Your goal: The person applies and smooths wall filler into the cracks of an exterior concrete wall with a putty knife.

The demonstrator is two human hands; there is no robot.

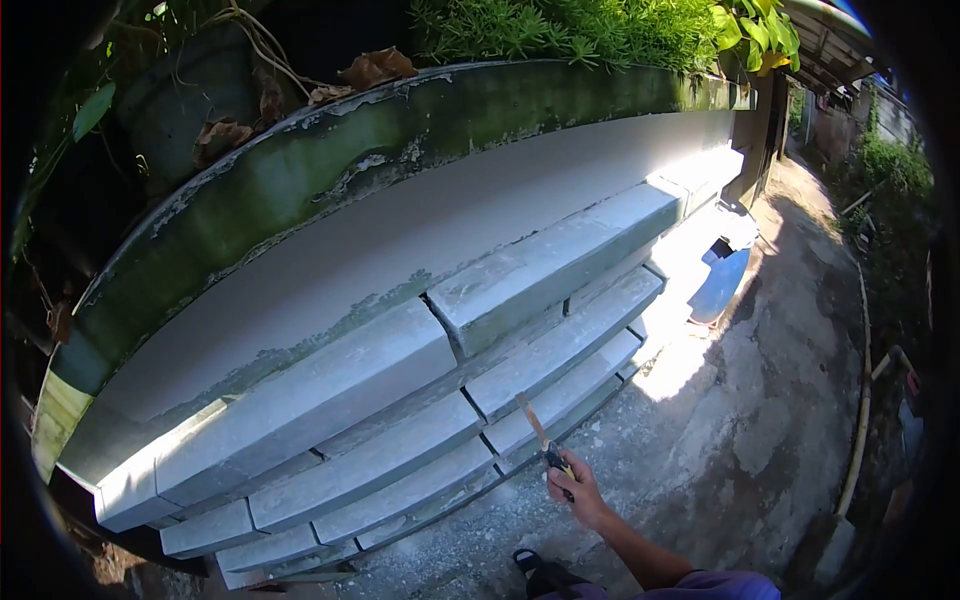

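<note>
My right hand (pixel 580 488) is closed round the black and yellow handle of a hand tool (pixel 533 420) with a narrow, rusty brown blade. I cannot tell what kind of tool it is. Its blade points up and away from me, with the tip overlapping the pale stepped blocks (pixel 560 345) in this view. These long, whitish-grey blocks lie in rows against the wall, with dark gaps between some of them. My left hand is out of view.
Above the blocks stands a pale wall with a mossy green rim (pixel 300 185), plants (pixel 560 35) growing behind it. A blue drum (pixel 718 285) stands at the far end. Rough concrete ground (pixel 735 440) runs alongside, with a long pole (pixel 862 400) on the right.
</note>
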